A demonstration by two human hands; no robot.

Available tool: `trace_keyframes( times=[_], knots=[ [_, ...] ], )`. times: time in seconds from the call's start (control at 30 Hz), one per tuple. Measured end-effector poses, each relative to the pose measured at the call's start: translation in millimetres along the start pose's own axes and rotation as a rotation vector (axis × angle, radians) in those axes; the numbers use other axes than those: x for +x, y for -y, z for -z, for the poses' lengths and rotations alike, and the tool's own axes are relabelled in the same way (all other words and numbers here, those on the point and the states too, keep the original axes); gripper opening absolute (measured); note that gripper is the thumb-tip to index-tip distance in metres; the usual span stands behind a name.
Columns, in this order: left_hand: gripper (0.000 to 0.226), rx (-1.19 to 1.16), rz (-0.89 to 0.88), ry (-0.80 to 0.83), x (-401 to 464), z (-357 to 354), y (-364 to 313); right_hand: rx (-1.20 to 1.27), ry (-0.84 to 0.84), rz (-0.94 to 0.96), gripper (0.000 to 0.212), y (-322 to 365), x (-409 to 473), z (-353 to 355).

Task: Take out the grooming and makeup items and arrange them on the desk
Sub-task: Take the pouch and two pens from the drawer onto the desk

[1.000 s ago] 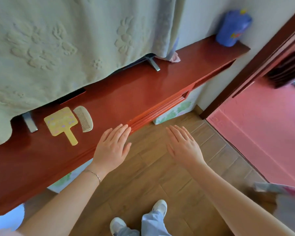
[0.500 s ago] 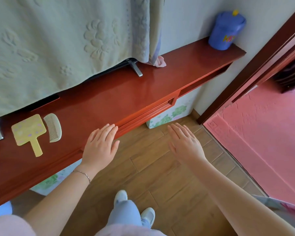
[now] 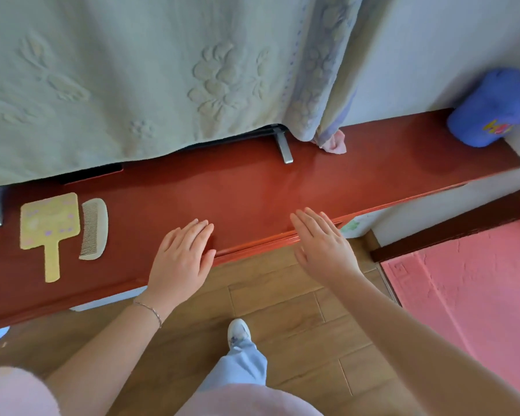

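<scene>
A yellow hand mirror (image 3: 49,228) lies face down on the red desk (image 3: 252,190) at the left, with a cream comb (image 3: 93,229) right beside it. My left hand (image 3: 180,259) is flat with straight fingers over the desk's front edge, to the right of the comb. My right hand (image 3: 323,244) is also flat and empty, its fingertips reaching over the same front edge. Neither hand holds anything.
A pale green embossed cloth (image 3: 138,79) drapes over a screen on grey feet (image 3: 284,147) at the back of the desk. A blue container (image 3: 493,112) stands at the desk's right end. Wooden floor and a pink mat (image 3: 475,292) lie below.
The view has shifted toward the desk. Both hands have moved forward, and the right hand now reaches over the desk's front edge instead of hovering above the floor.
</scene>
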State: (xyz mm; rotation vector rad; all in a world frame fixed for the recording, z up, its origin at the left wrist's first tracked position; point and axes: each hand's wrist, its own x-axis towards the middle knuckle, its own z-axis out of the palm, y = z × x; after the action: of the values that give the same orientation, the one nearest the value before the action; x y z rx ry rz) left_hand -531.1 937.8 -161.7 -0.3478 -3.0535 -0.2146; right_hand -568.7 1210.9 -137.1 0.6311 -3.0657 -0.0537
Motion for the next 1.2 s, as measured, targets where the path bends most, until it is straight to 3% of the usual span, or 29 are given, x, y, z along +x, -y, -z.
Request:
trace_keyframes(
  times=[0.4, 0.7, 0.87, 0.97, 1.07, 1.13, 1.2],
  knots=[
    [0.043, 0.026, 0.147, -0.076, 1, -9, -13, 0.031, -0.01, 0.231, 0.051, -13, 48, -18],
    [0.038, 0.032, 0.309, -0.102, -32, -17, -64, 0.123, 0.005, 0.376, 0.054, -29, 37, -31],
    [0.042, -0.079, 0.499, -0.017, -46, -31, -92, 0.212, -0.091, 0.557, 0.053, -32, 17, -41],
    [0.039, -0.271, 0.702, -0.018, -42, -35, -103, 0.368, 0.03, 0.616, 0.046, -29, 2, -54],
    [0.034, -0.736, 1.076, -0.051, -28, -44, -106, 0.702, 0.452, 0.274, 0.037, -26, -2, -66],
    [0.038, -1.23, 1.395, -0.049, -14, -55, -97, 0.972, 0.759, -0.194, 0.03, -24, 7, -83],
    [0.043, -1.681, 1.628, -0.103, -3, -71, -84, 1.196, 0.895, -0.647, 0.028, -24, 22, -104]
  ],
)
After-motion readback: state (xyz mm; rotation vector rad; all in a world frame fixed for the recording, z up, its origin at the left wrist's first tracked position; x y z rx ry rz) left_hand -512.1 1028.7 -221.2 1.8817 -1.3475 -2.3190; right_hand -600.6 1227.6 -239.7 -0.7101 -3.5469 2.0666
